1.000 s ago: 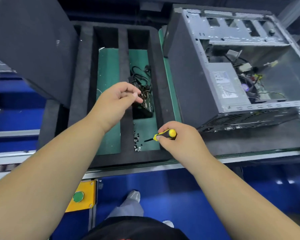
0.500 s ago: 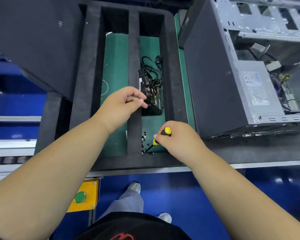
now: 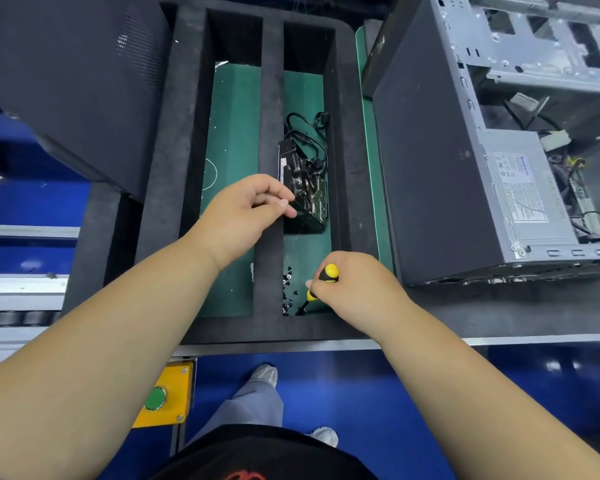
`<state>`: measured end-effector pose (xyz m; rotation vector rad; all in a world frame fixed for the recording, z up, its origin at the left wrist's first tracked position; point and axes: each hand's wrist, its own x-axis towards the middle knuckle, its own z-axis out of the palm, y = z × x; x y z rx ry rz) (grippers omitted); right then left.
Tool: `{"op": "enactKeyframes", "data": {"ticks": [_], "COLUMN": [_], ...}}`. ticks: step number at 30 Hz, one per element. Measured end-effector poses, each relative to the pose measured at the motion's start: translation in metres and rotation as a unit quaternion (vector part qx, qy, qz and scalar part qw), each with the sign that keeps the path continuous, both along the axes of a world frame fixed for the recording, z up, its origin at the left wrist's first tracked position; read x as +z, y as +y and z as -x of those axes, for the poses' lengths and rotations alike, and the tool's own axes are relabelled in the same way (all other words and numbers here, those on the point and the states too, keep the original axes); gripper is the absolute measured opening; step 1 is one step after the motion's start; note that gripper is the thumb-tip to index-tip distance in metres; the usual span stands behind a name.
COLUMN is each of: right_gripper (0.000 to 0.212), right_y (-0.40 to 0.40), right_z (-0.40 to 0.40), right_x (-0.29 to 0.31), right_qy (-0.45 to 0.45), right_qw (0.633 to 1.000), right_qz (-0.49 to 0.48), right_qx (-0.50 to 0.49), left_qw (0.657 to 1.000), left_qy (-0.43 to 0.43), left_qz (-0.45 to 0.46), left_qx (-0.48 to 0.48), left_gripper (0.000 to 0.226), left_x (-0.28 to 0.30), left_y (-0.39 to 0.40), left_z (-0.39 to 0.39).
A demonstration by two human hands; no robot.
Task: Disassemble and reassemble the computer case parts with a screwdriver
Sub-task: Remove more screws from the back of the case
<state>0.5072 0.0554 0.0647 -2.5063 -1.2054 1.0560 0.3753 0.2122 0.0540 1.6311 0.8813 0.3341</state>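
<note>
My right hand [image 3: 357,292] grips a yellow-and-black screwdriver [image 3: 321,284], its tip pointing down into a pile of small black screws [image 3: 288,291] at the near end of the right slot of a black foam tray [image 3: 271,133]. My left hand [image 3: 246,213] hovers over the tray's middle divider with fingers curled and pinched; whether it holds anything cannot be seen. A black removed drive with cables [image 3: 303,178] lies in the right slot just beyond that hand. The open computer case [image 3: 499,140] lies on its side at the right.
A dark case side panel [image 3: 66,84] leans at the upper left. A green mat [image 3: 371,150] shows between tray and case. Below the table edge are a yellow box with a green button [image 3: 160,396], blue floor and my shoes.
My right hand has tilted the screwdriver more upright and lowered its tip into the screw pile. My view has shifted left and closer to the tray. The left hand stays about the same.
</note>
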Motion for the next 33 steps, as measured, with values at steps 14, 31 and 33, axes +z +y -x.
{"op": "enactKeyframes", "data": {"ticks": [14, 31, 33], "right_gripper": [0.013, 0.012, 0.011], "right_y": [-0.007, -0.035, -0.042], "right_z": [-0.007, -0.007, -0.008], "right_x": [0.07, 0.165, 0.171], "right_qy": [-0.021, 0.019, 0.025], "right_qw": [0.985, 0.924, 0.918], "right_qz": [-0.158, -0.364, -0.377], "right_qx": [-0.068, -0.116, -0.122], "left_qw": [0.996, 0.935, 0.929], "left_qy": [-0.005, -0.115, -0.141], "left_qz": [-0.014, 0.333, 0.341], "left_qx": [-0.092, -0.044, -0.038], "left_gripper": [0.028, 0.02, 0.015], "left_x": [0.016, 0.064, 0.068], "left_y": [-0.004, -0.025, -0.032], "left_z": [-0.005, -0.01, -0.014]}}
